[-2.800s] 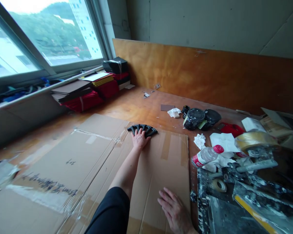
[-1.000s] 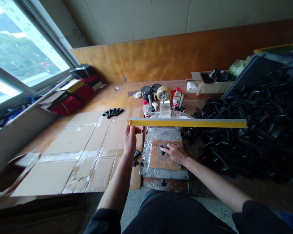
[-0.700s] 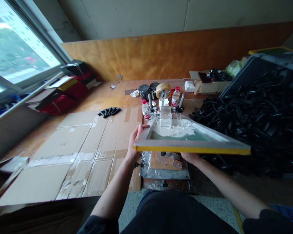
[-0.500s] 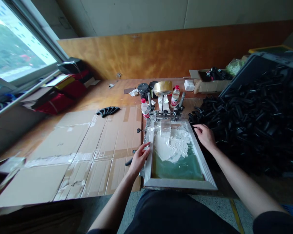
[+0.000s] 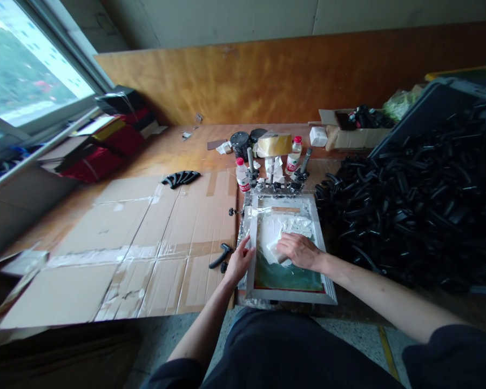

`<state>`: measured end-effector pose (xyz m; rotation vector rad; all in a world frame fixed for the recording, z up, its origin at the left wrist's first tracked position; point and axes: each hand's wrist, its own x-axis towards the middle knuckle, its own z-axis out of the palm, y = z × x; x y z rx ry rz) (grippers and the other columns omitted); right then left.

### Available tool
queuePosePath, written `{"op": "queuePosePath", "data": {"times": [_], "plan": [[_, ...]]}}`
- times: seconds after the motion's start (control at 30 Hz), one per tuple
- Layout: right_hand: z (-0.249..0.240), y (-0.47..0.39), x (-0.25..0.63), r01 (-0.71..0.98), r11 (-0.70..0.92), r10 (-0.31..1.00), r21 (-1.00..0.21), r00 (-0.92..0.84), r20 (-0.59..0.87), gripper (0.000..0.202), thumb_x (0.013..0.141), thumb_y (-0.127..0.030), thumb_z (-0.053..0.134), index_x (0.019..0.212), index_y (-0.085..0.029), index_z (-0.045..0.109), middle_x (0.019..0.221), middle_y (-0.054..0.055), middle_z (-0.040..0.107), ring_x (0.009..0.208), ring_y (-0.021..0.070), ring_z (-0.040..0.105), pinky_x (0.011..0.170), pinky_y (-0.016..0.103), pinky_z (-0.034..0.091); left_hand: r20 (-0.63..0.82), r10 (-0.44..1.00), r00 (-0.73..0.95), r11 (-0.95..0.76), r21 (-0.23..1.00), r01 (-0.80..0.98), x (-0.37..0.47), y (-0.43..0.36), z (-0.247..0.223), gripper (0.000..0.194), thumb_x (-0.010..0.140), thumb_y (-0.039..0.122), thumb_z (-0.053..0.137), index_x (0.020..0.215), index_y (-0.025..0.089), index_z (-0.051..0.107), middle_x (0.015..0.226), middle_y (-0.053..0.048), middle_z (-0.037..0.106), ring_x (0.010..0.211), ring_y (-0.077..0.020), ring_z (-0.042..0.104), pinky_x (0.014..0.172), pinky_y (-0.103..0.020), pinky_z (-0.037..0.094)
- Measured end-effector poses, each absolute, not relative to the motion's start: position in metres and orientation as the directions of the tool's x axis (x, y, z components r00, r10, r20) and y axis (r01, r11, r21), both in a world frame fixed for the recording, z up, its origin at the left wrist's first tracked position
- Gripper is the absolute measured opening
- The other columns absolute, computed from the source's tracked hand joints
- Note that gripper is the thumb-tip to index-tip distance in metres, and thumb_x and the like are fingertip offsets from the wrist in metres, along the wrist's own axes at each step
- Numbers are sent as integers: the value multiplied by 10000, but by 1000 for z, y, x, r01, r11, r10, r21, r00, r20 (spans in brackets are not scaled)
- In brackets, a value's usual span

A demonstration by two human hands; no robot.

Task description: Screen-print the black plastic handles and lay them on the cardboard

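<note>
A metal-edged screen frame [image 5: 288, 294] lies in front of me, with white paste [image 5: 269, 229] spread over its green mesh [image 5: 285, 276]. My right hand [image 5: 302, 251] is over the mesh, its fingers closed on a pale scraper [image 5: 276, 249] that touches the paste. Against the frame's left rail rests my left hand [image 5: 240, 263], thumb and forefinger apart. A metal clamp assembly [image 5: 277, 186] stands at the frame's far end. Just left of my left hand, a curved black part [image 5: 221, 256] lies on the cardboard [image 5: 146, 265].
Black parts [image 5: 389, 205] are heaped at the right beside a grey bin [image 5: 421, 108]. Behind the frame stand two red-capped bottles [image 5: 243, 175], a dark jar [image 5: 240, 145] and a tape roll [image 5: 274, 145]. More black parts [image 5: 181, 178] lie on the cardboard's far edge.
My right hand has moved left from beside the frame onto the mesh and taken hold of the scraper. The frame's near end looks lower, and a brown strip now shows near its far end.
</note>
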<state>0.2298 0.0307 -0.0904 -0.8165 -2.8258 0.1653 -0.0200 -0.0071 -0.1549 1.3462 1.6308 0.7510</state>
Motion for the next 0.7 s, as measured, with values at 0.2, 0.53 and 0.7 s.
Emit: {"op": "queuePosePath", "data": {"times": [0.2,0.53,0.7], "plan": [[-84,36,236,489,834,537,-254,-826,172,130,763,-65,566,771,-188,607,762,29,617,805,186,526,695,279,380,-253,965,-74,260,870,418,-16,-8,-150,639,809,512,546,1365,200,512,628,49,498,550,-107,454,539,-215,354],[-83,33,222,594,741,668,-313,-699,255,107,804,-242,694,898,-211,651,821,20,662,817,184,586,692,272,434,-278,958,-67,284,897,339,-15,-11,-133,641,793,510,580,1344,189,515,605,56,482,511,-91,420,496,-200,312],[-36,96,229,771,525,844,-361,-415,340,488,824,-400,685,1284,-298,557,1033,40,695,860,202,634,713,298,473,-279,960,-23,279,950,141,-17,-13,-92,648,793,614,559,1301,212,539,579,64,471,475,-82,403,467,-195,304]]}}
